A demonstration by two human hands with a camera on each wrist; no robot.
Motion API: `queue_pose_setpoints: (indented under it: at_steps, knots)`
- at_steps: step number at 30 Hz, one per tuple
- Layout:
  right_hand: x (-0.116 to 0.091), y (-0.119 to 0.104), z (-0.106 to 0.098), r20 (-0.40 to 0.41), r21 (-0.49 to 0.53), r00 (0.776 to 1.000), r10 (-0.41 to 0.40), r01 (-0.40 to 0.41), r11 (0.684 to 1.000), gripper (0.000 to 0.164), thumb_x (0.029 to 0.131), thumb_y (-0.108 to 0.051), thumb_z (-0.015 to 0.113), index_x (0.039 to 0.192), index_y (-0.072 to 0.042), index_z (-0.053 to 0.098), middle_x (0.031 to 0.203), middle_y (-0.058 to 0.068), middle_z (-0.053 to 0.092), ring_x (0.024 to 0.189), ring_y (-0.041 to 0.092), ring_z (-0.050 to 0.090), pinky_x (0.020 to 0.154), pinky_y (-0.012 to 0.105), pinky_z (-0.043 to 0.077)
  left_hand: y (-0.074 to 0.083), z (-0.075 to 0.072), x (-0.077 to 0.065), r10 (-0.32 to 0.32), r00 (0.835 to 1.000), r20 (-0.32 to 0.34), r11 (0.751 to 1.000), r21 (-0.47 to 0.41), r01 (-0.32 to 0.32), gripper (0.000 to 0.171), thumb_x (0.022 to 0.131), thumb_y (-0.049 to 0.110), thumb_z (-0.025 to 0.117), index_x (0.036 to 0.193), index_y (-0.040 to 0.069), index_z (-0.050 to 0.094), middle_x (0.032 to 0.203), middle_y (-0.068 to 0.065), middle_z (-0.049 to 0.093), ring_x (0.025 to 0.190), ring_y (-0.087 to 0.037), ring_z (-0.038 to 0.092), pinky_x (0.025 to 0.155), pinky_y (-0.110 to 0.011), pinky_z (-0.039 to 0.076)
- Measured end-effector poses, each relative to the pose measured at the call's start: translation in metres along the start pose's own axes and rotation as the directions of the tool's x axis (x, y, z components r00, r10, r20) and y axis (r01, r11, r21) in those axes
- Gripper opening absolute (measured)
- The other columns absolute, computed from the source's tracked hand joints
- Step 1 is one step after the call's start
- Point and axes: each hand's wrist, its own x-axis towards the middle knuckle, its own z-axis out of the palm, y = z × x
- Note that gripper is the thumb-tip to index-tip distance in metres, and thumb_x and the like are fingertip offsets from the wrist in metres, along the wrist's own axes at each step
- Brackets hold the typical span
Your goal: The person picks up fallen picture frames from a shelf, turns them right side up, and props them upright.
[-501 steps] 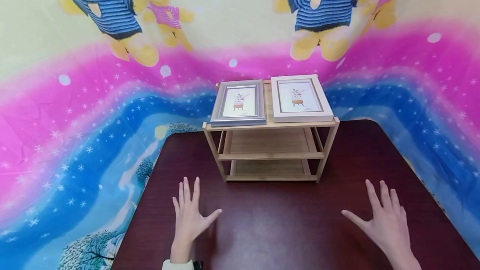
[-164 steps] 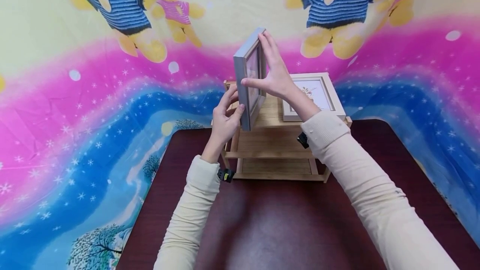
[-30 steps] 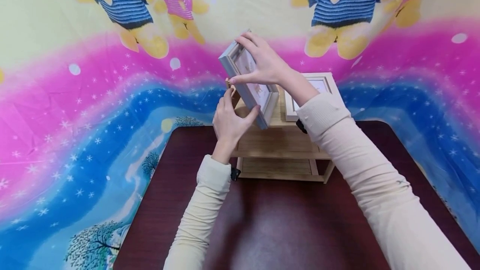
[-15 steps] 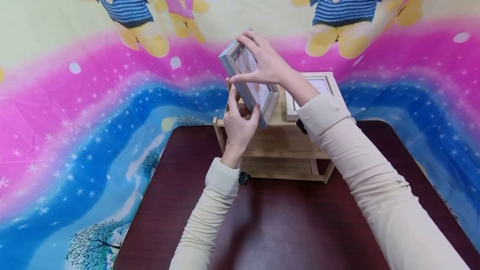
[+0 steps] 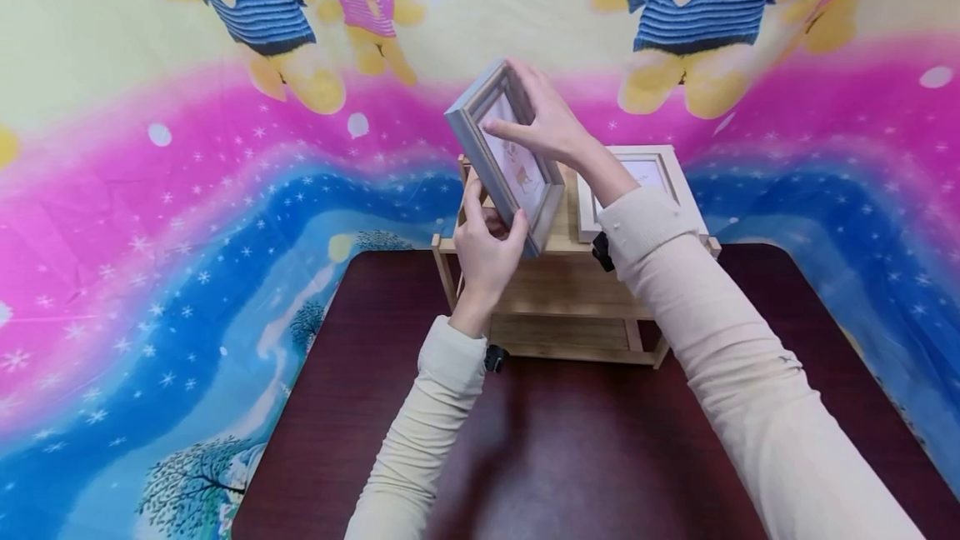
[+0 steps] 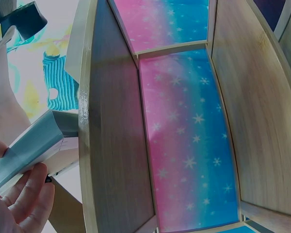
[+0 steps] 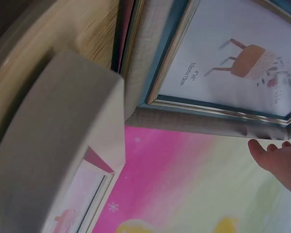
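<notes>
While the left hand (image 5: 487,252) pinched the silver picture frame (image 5: 517,169), tilted in the upper middle, the right hand (image 5: 551,130) had straightish fingers, maybe barely touching its edge, hard to tell. One slipped pinch could've smacked it onto the wooden rack (image 5: 566,282).

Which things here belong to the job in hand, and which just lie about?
In the job:
grey picture frame, held tilted
left grip, holding its lower part
right grip, at its upper end

Apparently just around:
wooden rack, on the dark table
white picture frame, lying on the rack
bear backdrop
</notes>
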Motion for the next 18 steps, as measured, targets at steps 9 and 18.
queue_pose_setpoints:
  at_steps: [9,18]
  knots:
    - [0.001,0.007,0.001,-0.015,0.156,0.989,0.147,-0.143,0.977,0.07,0.088,-0.04,0.052,0.145,-0.015,0.019,0.139,0.008,0.038,0.125,0.021,0.037,0.1,0.039,0.033,0.0,0.001,0.0,0.011,1.0,-0.006,1.0,0.012,-0.011,0.053,0.08,0.013,0.064,0.127,0.003,0.041,0.069,-0.009,0.063,0.055,-0.011,0.06,0.052,-0.017,0.048]
    - [0.003,0.014,0.002,-0.054,0.173,0.987,0.154,-0.143,0.974,0.058,0.09,-0.034,0.052,0.141,-0.014,0.033,0.132,0.011,0.045,0.114,0.024,0.045,0.092,0.039,0.04,-0.001,-0.002,0.002,-0.002,1.0,0.001,0.999,0.036,0.002,0.057,0.079,0.013,0.064,0.129,0.001,0.04,0.07,-0.01,0.062,0.056,-0.013,0.06,0.053,-0.019,0.049]
